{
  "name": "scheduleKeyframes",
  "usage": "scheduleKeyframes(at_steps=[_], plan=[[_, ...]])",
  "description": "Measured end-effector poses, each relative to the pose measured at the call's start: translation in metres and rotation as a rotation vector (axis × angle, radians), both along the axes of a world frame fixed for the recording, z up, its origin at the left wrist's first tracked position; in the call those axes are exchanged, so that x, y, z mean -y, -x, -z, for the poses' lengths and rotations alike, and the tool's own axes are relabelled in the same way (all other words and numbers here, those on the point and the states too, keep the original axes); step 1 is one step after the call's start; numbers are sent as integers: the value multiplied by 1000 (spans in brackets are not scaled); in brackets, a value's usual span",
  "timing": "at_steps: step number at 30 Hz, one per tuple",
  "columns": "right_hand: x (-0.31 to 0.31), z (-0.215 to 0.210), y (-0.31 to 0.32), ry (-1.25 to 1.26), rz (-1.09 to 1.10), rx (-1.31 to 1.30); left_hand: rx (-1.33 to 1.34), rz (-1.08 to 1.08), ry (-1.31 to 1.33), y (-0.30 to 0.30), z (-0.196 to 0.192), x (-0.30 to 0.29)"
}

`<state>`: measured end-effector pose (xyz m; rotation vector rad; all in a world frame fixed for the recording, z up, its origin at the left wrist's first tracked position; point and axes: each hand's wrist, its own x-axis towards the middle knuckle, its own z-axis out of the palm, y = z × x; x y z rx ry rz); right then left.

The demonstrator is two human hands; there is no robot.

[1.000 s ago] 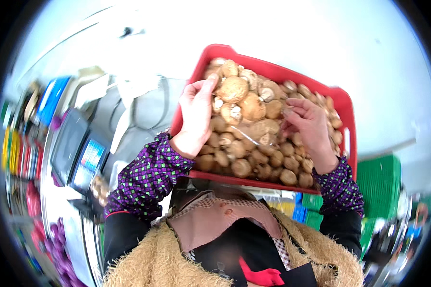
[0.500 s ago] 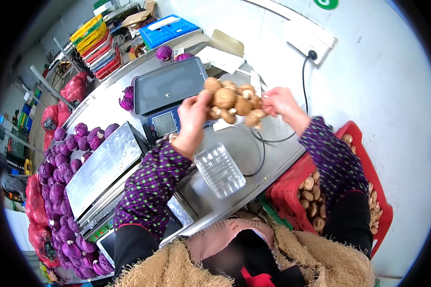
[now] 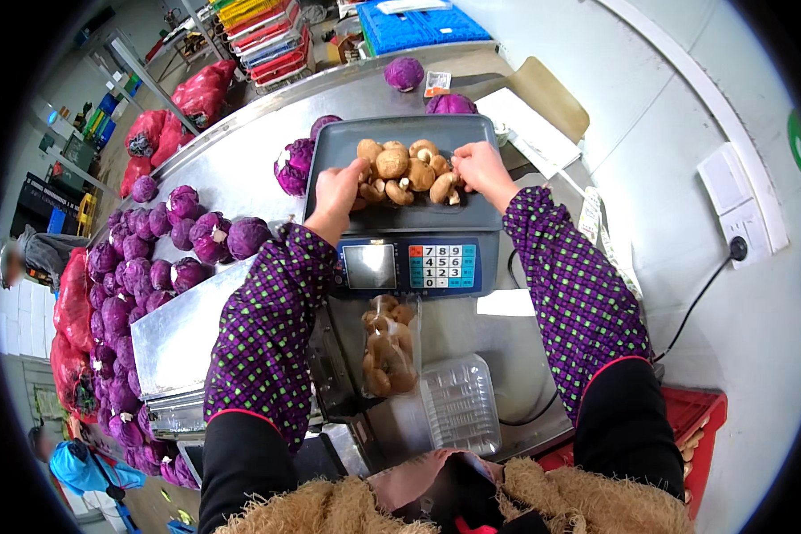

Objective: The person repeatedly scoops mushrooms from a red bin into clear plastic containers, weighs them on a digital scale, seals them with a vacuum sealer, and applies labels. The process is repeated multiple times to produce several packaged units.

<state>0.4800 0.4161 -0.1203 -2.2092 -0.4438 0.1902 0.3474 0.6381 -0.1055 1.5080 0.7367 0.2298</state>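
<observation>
A clear tray of brown mushrooms [image 3: 396, 173], its plastic hardly visible, rests on the dark grey pan [image 3: 463, 218] of a digital scale [image 3: 392, 265]. My left hand [image 3: 336, 194] grips its left end with closed fingers. At the right end, the thumb and fingers of my right hand [image 3: 484, 171] pinch the tray's edge. Nearer to me, below the scale's keypad, lies a clear pack of mushrooms [image 3: 389, 349]. Beside that pack sits an empty clear plastic tray [image 3: 461, 405].
Purple cabbages [image 3: 120, 316] are heaped at the left beside a metal box-like machine [image 3: 187, 334]. A red crate [image 3: 707, 445] of mushrooms stands at the lower right. A black cable [image 3: 699, 307] runs from the wall socket. Behind the scale lies a white board [image 3: 529, 133].
Both hands have lowered the tray of mushrooms from the air onto the scale pan. My view has swung left, and the mushroom pack in front of the scale now shows.
</observation>
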Motion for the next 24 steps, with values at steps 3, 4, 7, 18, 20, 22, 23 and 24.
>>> scheduleKeyframes(at_steps=[3,4,7,18,20,22,23,24], plan=[[-1,-39,21,273,-40,371,-154,112,-394,-4,4,-24],[0,-47,24,260,-146,471,-192,138,-559,-11,1,-26],[-10,-50,26,298,-459,697,67,135,-595,-29,13,-28],[-18,-39,34,-162,-419,135,161,328,-678,-53,10,-31],[-17,-36,33,-250,-411,39,166,331,-648,-55,4,-35],[-19,-40,40,-75,-446,372,193,389,-647,-54,7,-43],[-19,-33,39,-40,-465,553,196,409,-638,-54,8,-46],[-19,-29,38,-2,-479,736,202,432,-627,-54,7,-46]])
